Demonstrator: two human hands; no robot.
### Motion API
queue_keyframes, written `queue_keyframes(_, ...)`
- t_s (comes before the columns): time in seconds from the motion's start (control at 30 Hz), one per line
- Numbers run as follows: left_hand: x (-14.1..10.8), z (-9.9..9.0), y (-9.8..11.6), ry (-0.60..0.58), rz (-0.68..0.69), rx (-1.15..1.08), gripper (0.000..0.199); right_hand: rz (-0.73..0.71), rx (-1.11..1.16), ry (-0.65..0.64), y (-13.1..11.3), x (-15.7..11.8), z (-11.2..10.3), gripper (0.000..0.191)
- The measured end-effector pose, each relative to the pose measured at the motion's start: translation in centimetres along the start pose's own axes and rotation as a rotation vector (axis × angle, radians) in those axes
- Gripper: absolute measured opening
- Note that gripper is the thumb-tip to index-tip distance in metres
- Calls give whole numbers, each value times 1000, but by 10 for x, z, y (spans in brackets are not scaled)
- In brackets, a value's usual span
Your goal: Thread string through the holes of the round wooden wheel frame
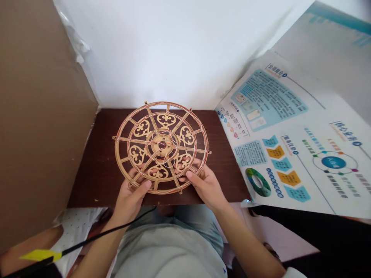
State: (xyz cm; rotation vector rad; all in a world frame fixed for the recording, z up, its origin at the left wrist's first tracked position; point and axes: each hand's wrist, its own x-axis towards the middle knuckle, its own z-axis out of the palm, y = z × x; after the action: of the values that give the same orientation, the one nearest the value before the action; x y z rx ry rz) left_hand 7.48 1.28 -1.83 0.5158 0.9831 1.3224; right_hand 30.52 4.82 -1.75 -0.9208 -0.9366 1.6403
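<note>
We can read two headings on the white and blue printed paper poster (290, 135) on the right, 公司简介 towards the far end and 核心业务 near the right edge; the rest of its Chinese text, set among teal, orange and blue panels and a ring diagram, is too small for us to read. The round, flat, laser-cut wooden wheel (155, 144) is pale tan with reddish edges, and its spokes run from a central hub to a double rim. Heart-shaped scrollwork fills the inner ring, and fine pale wire loops across the middle. Being round, it has no long axis; small tabs point outward around the rim, and its face tilts up towards the camera. It sits at the near edge of the dark brown wood-grain counter (92, 173), overhanging it slightly between our hands. Our left hand (130, 200) and right hand (207, 189) grip the near rim on either side, well apart. The left thumb (146, 184) and right thumb (189, 174) press on top, while the fingers (182, 164) curl beneath and show through the openings. A brown cardboard panel (43, 116) stands on the left, a white wall (174, 50) rises at the far side, and a black cable (110, 227) with a yellow tip (40, 255) crosses the near left.
</note>
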Motion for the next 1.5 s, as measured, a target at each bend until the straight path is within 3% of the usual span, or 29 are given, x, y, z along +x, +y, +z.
queue_keyframes(0.23,1,0,6,30,-13,7,51,-39,-8,79,11,-4,10,39)
queue_keyframes(0.63,3,1,4,48,27,6,46,-116,-40,48,11,-6,10,26)
queue_keyframes(0.8,3,2,5,108,71,-45,37,-132,-54,43,10,-7,9,32)
queue_keyframes(1.07,3,2,4,173,142,-117,28,-156,-85,158,17,-6,4,38)
queue_keyframes(1.27,2,0,1,194,176,-114,24,-177,-146,252,-1,-6,12,37)
queue_keyframes(1.5,1,2,3,200,181,-139,24,-142,-225,225,-24,-13,20,30)
